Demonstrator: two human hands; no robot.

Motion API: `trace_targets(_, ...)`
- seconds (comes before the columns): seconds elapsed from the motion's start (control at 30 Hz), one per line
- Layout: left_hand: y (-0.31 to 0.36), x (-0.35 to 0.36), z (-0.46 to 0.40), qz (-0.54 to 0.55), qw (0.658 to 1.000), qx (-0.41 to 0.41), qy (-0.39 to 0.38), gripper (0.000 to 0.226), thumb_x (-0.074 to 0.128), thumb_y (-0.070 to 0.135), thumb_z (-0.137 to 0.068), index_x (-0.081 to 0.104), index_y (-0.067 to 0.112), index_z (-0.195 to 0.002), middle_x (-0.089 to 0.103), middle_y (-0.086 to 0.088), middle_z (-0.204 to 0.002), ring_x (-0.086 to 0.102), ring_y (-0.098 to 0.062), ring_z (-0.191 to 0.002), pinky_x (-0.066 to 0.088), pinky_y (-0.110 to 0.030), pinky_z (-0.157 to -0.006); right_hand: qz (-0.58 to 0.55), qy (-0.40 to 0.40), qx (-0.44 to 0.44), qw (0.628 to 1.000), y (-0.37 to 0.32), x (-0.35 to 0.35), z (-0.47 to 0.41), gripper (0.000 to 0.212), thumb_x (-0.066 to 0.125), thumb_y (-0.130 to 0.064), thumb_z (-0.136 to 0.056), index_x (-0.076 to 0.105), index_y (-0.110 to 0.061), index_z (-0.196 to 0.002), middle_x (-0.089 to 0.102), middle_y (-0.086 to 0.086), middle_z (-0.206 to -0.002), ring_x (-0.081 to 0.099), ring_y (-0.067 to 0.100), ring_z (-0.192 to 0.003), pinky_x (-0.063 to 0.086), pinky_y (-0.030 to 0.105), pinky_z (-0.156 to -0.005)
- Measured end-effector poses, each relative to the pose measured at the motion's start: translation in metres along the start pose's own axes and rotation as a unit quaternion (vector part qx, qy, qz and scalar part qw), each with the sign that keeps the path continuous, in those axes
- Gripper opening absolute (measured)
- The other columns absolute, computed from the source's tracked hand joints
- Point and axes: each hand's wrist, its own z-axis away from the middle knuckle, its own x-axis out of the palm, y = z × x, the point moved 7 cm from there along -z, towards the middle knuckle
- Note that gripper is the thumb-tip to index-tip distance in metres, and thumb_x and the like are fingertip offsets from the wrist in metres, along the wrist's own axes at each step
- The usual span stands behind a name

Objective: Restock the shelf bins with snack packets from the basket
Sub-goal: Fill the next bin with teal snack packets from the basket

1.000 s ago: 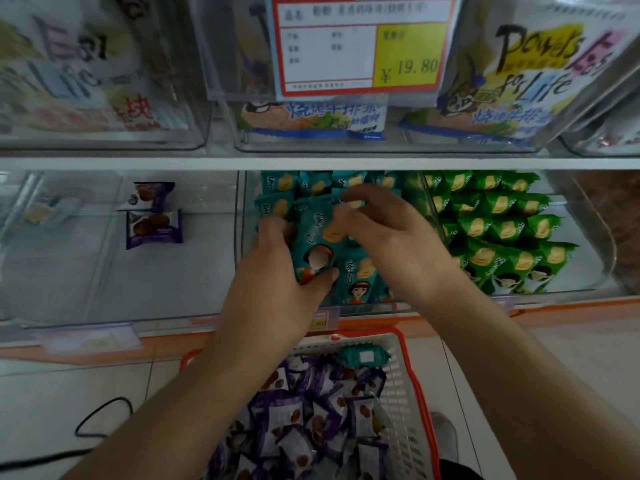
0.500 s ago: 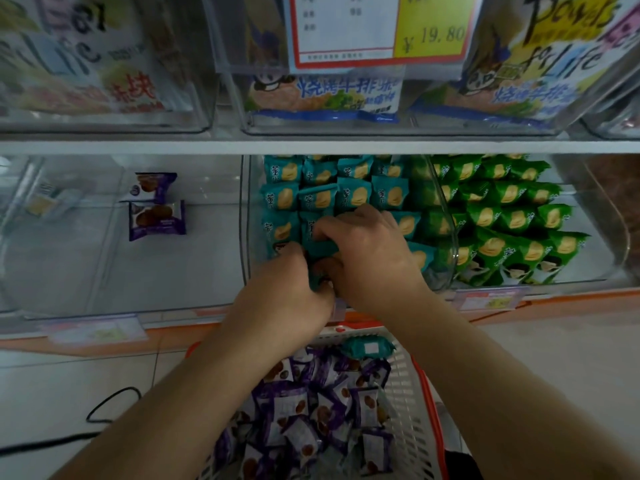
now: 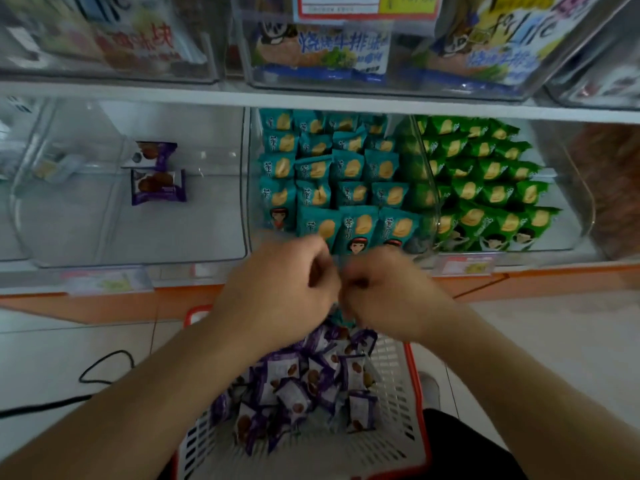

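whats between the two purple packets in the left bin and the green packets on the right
In the head view, the bin of teal packets lies between the two purple packets and the green packets, plus a bare stretch of the left bin's floor.

Shelf bins (image 3: 145, 251) were clear, glossy rigid plastic. Teal packets (image 3: 349, 168), green packets (image 3: 485, 188) and purple packets (image 3: 287, 372) were shiny printed film, crinkled at the seams. The basket (image 3: 391, 410) was matt perforated white plastic with a smooth red rim. Floor tiles (image 3: 45, 358) appeared smooth and pale.
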Motion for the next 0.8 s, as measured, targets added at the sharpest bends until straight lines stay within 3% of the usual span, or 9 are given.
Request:
trace_targets(0.1, -0.026, 0.051, 0.009, -0.028, 0.987, -0.065, -0.146, 0.016, 0.057, 0.036, -0.100, 0.061, 0.031, -0.086, 0.066, 0.006, -0.076, 0.063, -0.010, -0.067, 0.059, -0.039, -0.066, 0.138, -0.154, 0.097, 0.974, 0.066, 0.091, -0.003, 0.023, 0.054, -0.018, -0.089, 0.071, -0.021, -0.104, 0.069, 0.003, -0.103, 0.067, 0.023, -0.092, 0.060, 0.041, -0.082)
trace_targets(0.17, -0.052, 0.092, 0.016, -0.050, 0.967, -0.115, -0.224, 0.013, 0.056, 0.031, -0.100, 0.065, 0.025, -0.093, 0.069, -0.001, -0.087, 0.066, -0.018, -0.075, 0.060, -0.042, -0.072, 0.176, -0.196, 0.146, 0.954, 0.107, 0.134, -0.003, 0.039, 0.061, -0.020, -0.092, 0.063, -0.024, -0.131, 0.053, 0.006, -0.136, 0.063, 0.031, -0.111, 0.059, 0.042, -0.091)
trace_targets(0.23, -0.081, 0.129, 0.021, -0.045, 0.946, -0.166, -0.274, 0.009, 0.053, 0.025, -0.101, 0.062, 0.023, -0.105, 0.066, -0.003, -0.098, 0.064, -0.021, -0.082, 0.057, -0.040, -0.075, 0.232, -0.187, 0.154, 0.942, 0.134, 0.160, -0.006, 0.055, 0.063, -0.022, -0.094, 0.051, -0.032, -0.147, 0.025, 0.009, -0.158, 0.047, 0.040, -0.134, 0.052, 0.047, -0.104)
trace_targets(0.3, -0.104, 0.159, 0.022, -0.030, 0.926, -0.208, -0.314, 0.017, 0.053, 0.020, -0.100, 0.056, 0.026, -0.116, 0.057, 0.000, -0.112, 0.060, -0.018, -0.089, 0.054, -0.036, -0.075, 0.293, -0.192, 0.135, 0.927, 0.144, 0.176, -0.010, 0.059, 0.061, -0.020, -0.097, 0.047, -0.031, -0.153, 0.000, 0.012, -0.171, 0.015, 0.044, -0.154, 0.030, 0.053, -0.123)
trace_targets(0.4, -0.128, 0.194, 0.011, 0.013, 0.905, -0.261, -0.335, 0.044, 0.052, 0.018, -0.098, 0.048, 0.025, -0.141, 0.054, -0.002, -0.125, 0.061, -0.016, -0.091, 0.052, -0.033, -0.070, 0.300, -0.163, 0.144, 0.929, 0.152, 0.184, -0.019, 0.060, 0.059, -0.016, -0.100, 0.042, -0.024, -0.158, -0.016, 0.010, -0.173, -0.007, 0.038, -0.159, 0.009, 0.050, -0.128)
trace_targets(0.53, -0.144, 0.225, -0.001, 0.076, 0.891, -0.326, -0.307, 0.063, 0.048, 0.018, -0.100, 0.027, 0.026, -0.159, 0.057, 0.000, -0.119, 0.066, -0.022, -0.090, 0.049, -0.032, -0.065, 0.257, -0.105, 0.123, 0.953, 0.160, 0.190, -0.029, 0.054, 0.062, -0.010, -0.094, 0.055, -0.025, -0.147, -0.001, 0.011, -0.169, 0.010, 0.041, -0.155, 0.024, 0.049, -0.127)
trace_targets(0.6, -0.150, 0.233, 0.000, 0.103, 0.881, -0.361, -0.287, 0.069, 0.048, 0.018, -0.103, 0.017, 0.028, -0.163, 0.053, -0.003, -0.140, 0.064, -0.020, -0.093, 0.046, -0.028, -0.063, 0.269, -0.112, 0.109, 0.950, 0.166, 0.197, -0.031, 0.053, 0.061, -0.014, -0.095, 0.055, -0.027, -0.146, 0.001, 0.013, -0.168, 0.011, 0.043, -0.154, 0.029, 0.051, -0.124)
trace_targets(0.67, -0.157, 0.241, 0.002, 0.125, 0.875, -0.386, -0.265, 0.063, 0.050, 0.018, -0.103, 0.025, 0.027, -0.161, 0.050, -0.004, -0.147, 0.062, -0.016, -0.097, 0.046, -0.028, -0.066, 0.280, -0.131, 0.116, 0.944, 0.172, 0.201, -0.030, 0.056, 0.055, -0.018, -0.100, 0.046, -0.026, -0.154, -0.002, 0.014, -0.171, 0.007, 0.043, -0.156, 0.028, 0.052, -0.125)
trace_targets(0.8, -0.157, 0.236, 0.003, 0.136, 0.887, -0.382, -0.221, 0.027, 0.054, 0.019, -0.100, 0.058, 0.023, -0.126, 0.062, 0.000, -0.102, 0.058, -0.017, -0.076, 0.046, -0.032, -0.064, 0.303, -0.083, 0.060, 0.948, 0.149, 0.178, -0.032, 0.048, 0.066, -0.021, -0.095, 0.059, -0.025, -0.142, 0.027, 0.015, -0.161, 0.027, 0.041, -0.147, 0.036, 0.050, -0.118)
